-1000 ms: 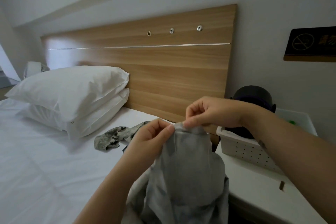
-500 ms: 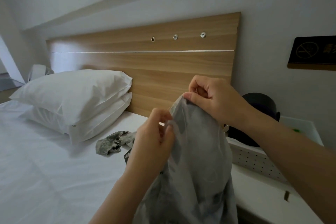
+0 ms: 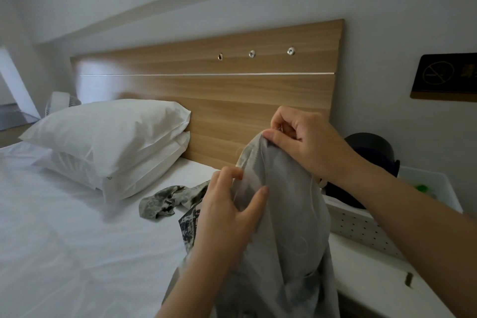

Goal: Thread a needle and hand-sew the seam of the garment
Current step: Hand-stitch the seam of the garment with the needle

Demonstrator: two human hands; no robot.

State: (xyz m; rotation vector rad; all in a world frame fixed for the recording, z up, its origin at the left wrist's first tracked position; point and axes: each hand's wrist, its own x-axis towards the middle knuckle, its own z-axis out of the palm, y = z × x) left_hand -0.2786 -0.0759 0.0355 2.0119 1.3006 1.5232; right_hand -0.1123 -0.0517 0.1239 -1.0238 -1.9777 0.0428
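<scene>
A grey garment [image 3: 284, 214], turned inside out, hangs in front of me, held up by both hands. My right hand [image 3: 302, 142] pinches its top edge between thumb and curled fingers. Something thin glints inside that pinch; I cannot tell if it is the needle. A pale thread runs down the cloth below this hand. My left hand [image 3: 229, 209] grips the left side of the fabric lower down, thumb in front and fingers curled behind the seam edge.
A camouflage cloth [image 3: 167, 199] lies on the white bed [image 3: 77, 253] near two stacked pillows [image 3: 111, 142]. The wooden headboard [image 3: 232, 100] stands behind. At right, a white nightstand [image 3: 374, 281] carries a perforated white basket [image 3: 361, 230] with a dark round object [image 3: 371, 147].
Both hands have lifted the garment higher. My right hand rose with the top edge, and my left hand slid down the left side of the cloth.
</scene>
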